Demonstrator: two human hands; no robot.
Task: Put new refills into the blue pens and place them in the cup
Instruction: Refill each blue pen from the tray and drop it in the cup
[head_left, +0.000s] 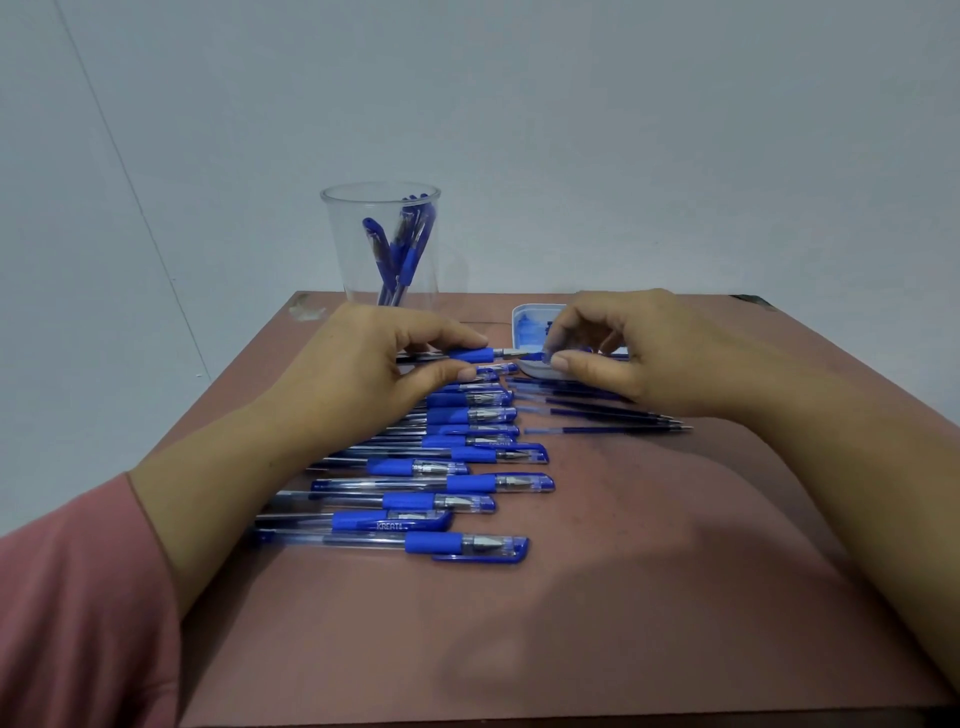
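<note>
My left hand (384, 358) grips a blue pen (470, 355) by its rubber grip, level above the table, with its metal tip pointing right. My right hand (623, 348) pinches a small blue piece (535, 357) right at that tip; whether it is a cap or a refill end I cannot tell. A clear cup (382, 241) stands at the table's far edge with several blue pens upright in it. A row of capped blue pens (457, 483) lies on the table under my left arm. Several loose refills (608, 421) lie under my right hand.
A small white tray (524, 322) with blue bits in it sits behind my right hand. The brown table (571, 597) ends at a pale wall. A pink sleeve covers my left forearm at the lower left.
</note>
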